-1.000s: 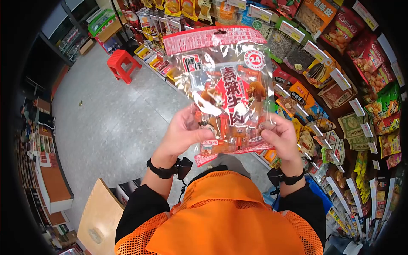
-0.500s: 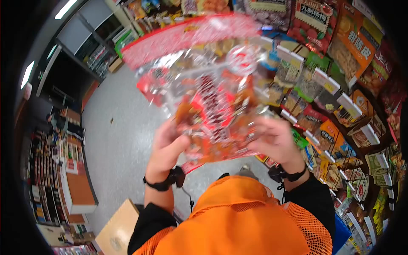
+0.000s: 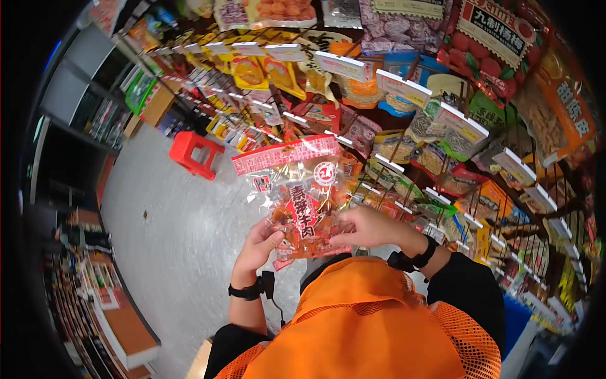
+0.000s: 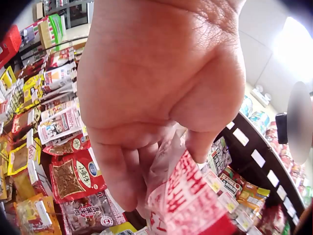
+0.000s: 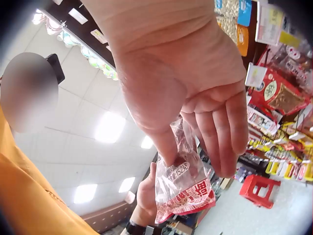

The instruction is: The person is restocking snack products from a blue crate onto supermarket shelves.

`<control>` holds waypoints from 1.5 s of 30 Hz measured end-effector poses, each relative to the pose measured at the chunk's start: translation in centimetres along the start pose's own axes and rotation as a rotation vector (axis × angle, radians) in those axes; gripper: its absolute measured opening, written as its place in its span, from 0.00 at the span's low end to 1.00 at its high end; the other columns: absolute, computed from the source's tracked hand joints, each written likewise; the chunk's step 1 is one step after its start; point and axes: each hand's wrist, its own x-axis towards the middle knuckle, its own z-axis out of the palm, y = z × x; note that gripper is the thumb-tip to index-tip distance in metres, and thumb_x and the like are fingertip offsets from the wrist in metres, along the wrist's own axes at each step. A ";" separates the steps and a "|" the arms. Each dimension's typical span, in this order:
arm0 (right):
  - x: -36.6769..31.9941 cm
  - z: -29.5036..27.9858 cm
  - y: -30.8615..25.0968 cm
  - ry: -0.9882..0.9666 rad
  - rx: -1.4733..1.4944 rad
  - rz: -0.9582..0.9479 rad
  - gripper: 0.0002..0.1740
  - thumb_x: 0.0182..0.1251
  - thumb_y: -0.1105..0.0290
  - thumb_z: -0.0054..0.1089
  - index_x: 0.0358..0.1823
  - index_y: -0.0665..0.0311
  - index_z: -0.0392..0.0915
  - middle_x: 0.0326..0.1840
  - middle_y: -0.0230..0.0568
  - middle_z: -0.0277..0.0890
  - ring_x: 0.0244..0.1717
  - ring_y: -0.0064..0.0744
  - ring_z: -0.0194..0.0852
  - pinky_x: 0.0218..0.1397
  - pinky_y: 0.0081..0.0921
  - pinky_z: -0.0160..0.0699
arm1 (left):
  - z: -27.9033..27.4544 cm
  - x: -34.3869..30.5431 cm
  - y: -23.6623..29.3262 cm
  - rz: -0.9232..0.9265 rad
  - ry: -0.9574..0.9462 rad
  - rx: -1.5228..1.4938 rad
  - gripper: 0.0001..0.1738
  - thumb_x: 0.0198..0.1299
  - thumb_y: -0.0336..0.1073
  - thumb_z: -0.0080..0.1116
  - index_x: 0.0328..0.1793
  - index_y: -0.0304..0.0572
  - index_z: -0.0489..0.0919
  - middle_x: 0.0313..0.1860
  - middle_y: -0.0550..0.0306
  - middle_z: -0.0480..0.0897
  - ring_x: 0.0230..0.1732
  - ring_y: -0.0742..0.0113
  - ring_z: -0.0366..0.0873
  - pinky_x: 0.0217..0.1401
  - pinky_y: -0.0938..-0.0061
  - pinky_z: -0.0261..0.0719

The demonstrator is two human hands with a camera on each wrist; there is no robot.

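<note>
A clear snack bag with a red-patterned top band, a red diamond label and reddish-brown pieces inside is held in front of the body. My left hand grips its lower left side, thumb on the front. At its lower right side, my right hand pinches the edge between thumb and fingers. In the left wrist view, the red and white corner of the bag pokes out between thumb and fingers. The right wrist view shows the bag's bottom edge below the right thumb, with the left hand beyond.
Racks of hanging snack packets with white price tags curve ahead and to the right. A red plastic stool stands on the grey floor at the left. Farther left is a counter beside stocked shelves.
The bag has come down and away from the head camera, looking smaller, with both hands still holding it. The head view has shifted, first toward the left side of the shop, then back to the racks.
</note>
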 end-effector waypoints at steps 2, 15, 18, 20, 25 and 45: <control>0.7 0.4 1.8 0.096 -0.004 0.122 0.22 0.61 0.52 0.73 0.39 0.66 0.85 0.32 0.47 0.86 0.35 0.37 0.89 0.37 0.30 0.83 | -1.1 3.7 0.7 0.014 -0.132 -0.019 0.28 0.70 0.30 0.59 0.75 0.34 0.68 0.59 0.58 0.81 0.55 0.71 0.80 0.57 0.71 0.83; 2.6 10.0 14.8 0.470 0.494 0.679 0.23 0.68 0.49 0.69 0.34 0.67 0.87 0.27 0.33 0.83 0.28 0.19 0.77 0.31 0.24 0.76 | -7.1 18.6 -11.7 -0.356 -0.579 0.195 0.36 0.65 0.20 0.59 0.80 0.41 0.65 0.61 0.60 0.82 0.53 0.74 0.81 0.60 0.76 0.78; 2.8 11.4 16.2 0.557 0.537 0.738 0.21 0.68 0.51 0.69 0.38 0.66 0.88 0.29 0.33 0.84 0.30 0.19 0.79 0.32 0.22 0.77 | -7.1 20.2 -13.4 -0.368 -0.596 0.122 0.32 0.66 0.20 0.58 0.77 0.38 0.69 0.59 0.57 0.83 0.54 0.70 0.83 0.60 0.74 0.79; 3.1 11.3 17.0 0.528 0.620 0.868 0.20 0.69 0.52 0.69 0.48 0.63 0.88 0.36 0.32 0.86 0.38 0.21 0.82 0.39 0.24 0.81 | -7.1 21.6 -14.0 -0.480 -0.561 0.158 0.29 0.66 0.22 0.60 0.74 0.35 0.71 0.56 0.56 0.84 0.54 0.69 0.83 0.59 0.74 0.80; 4.5 10.1 18.2 0.687 0.527 0.707 0.19 0.68 0.57 0.70 0.47 0.67 0.88 0.36 0.36 0.87 0.37 0.22 0.83 0.41 0.24 0.81 | -7.6 23.7 -15.1 -0.295 -0.470 0.170 0.25 0.64 0.27 0.66 0.68 0.34 0.76 0.53 0.57 0.85 0.51 0.71 0.82 0.56 0.74 0.81; 8.2 6.3 16.3 0.710 0.405 0.634 0.11 0.67 0.68 0.72 0.42 0.70 0.88 0.33 0.31 0.83 0.35 0.17 0.77 0.39 0.21 0.76 | -9.5 26.7 -12.3 -0.156 -0.417 0.200 0.23 0.61 0.30 0.68 0.63 0.37 0.81 0.44 0.62 0.86 0.40 0.76 0.80 0.42 0.76 0.80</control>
